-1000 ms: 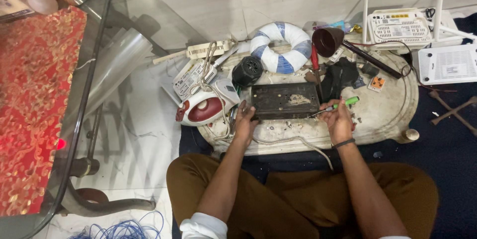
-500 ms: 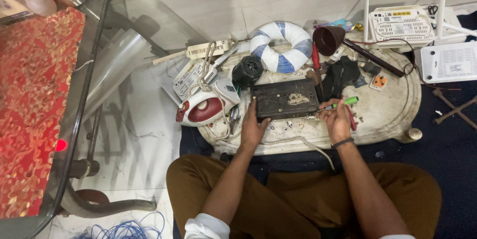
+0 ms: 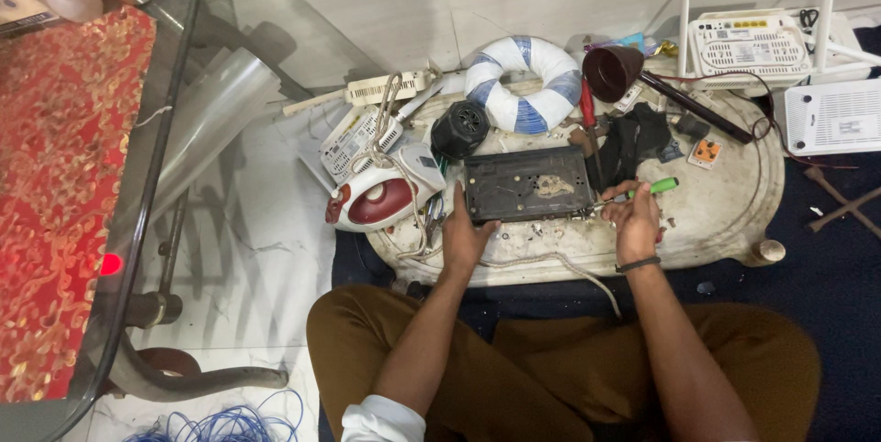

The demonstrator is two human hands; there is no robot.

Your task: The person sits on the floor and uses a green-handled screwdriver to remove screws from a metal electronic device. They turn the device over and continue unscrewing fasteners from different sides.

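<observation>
Two hands work at a dark rectangular panel (image 3: 528,185) lying flat on the cluttered round tabletop (image 3: 734,212). The left hand (image 3: 466,238) presses its near-left corner, fingers closed over the edge. The right hand (image 3: 635,220) is wrapped around a green-handled screwdriver (image 3: 642,190) at the panel's right edge. If the tip slips, it could likely scatter the small loose bits beside it.

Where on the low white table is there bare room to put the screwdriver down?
The clearest patch on the low white table lies right of the right hand, below the small orange part. The strip in front of the dark rectangular casing holds small debris and a cable. The left side, around the red-and-white iron and left hand, is crowded.
</observation>
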